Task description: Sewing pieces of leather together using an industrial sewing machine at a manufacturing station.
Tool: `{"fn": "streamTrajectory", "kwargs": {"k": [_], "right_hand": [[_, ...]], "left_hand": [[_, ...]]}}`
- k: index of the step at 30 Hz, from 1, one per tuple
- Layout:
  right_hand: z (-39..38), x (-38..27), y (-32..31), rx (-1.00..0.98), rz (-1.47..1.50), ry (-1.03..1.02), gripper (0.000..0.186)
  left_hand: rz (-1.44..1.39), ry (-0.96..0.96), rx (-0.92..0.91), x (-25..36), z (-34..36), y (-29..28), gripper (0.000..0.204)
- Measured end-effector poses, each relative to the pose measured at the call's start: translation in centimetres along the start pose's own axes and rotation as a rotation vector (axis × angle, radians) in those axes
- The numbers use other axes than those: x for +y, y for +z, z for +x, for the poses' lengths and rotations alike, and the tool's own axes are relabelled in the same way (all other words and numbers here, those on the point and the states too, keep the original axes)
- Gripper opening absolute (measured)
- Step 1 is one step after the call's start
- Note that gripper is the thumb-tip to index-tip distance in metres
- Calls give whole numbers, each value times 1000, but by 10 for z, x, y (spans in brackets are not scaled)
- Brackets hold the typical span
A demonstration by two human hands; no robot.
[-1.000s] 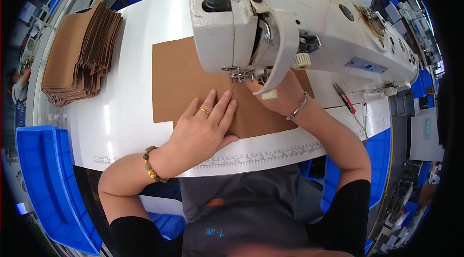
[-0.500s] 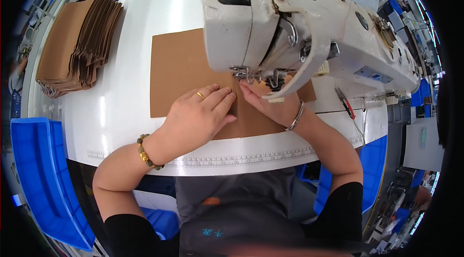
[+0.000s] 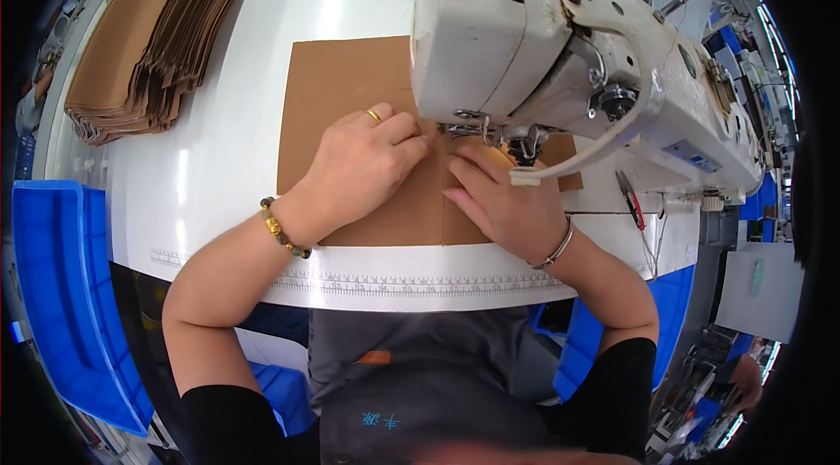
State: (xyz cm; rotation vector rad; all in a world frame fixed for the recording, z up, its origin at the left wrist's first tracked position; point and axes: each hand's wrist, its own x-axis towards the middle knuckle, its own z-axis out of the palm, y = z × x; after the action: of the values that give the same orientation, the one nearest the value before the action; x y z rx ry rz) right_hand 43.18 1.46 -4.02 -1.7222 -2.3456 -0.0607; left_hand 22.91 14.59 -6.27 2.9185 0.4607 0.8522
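A brown leather-like panel [image 3: 350, 80] lies on the white table under the head of a white sewing machine [image 3: 472, 36]. A seam line runs down the panel toward its near edge. My left hand [image 3: 372, 159] rests on the panel just left of the needle area. Its fingers are curled in and closed, and whatever lies between the fingertips is hidden. To the right of the seam, my right hand [image 3: 512, 207] touches the panel with bent fingers and the thumb apart. The machine's presser area partly covers the fingertips there.
At the far left stands a stack of folded brown panels [image 3: 140, 45]. Red-handled snips [image 3: 630, 201] lie right of the machine, beside a loose cord. A printed ruler [image 3: 394, 284] follows the table's near edge. Blue bins [image 3: 70, 307] flank the table on both sides.
My left hand has gone from lying flat to curled fingers near the needle area. The right hand has drawn slightly toward me, its fingers more bent. The whole view has shifted a little.
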Motion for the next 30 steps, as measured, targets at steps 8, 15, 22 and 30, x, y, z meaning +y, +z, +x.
{"fn": "streamTrajectory", "kwargs": {"k": [8,15,22,30], "right_hand": [[-10,0,7,-4,-11,-16,61],[-10,2,7,6,24,-21,62],[-13,4,11,-22,66,-14,63],[-7,4,10,-5,-47,-28,63]], "left_hand": [[93,-28,-39,-3,-1,-14,22],[33,-50,-274,30,-13,-15,60],[9,-90,-283,30,-15,-17,69],[84,-113,-250,25,-11,-13,79]]}}
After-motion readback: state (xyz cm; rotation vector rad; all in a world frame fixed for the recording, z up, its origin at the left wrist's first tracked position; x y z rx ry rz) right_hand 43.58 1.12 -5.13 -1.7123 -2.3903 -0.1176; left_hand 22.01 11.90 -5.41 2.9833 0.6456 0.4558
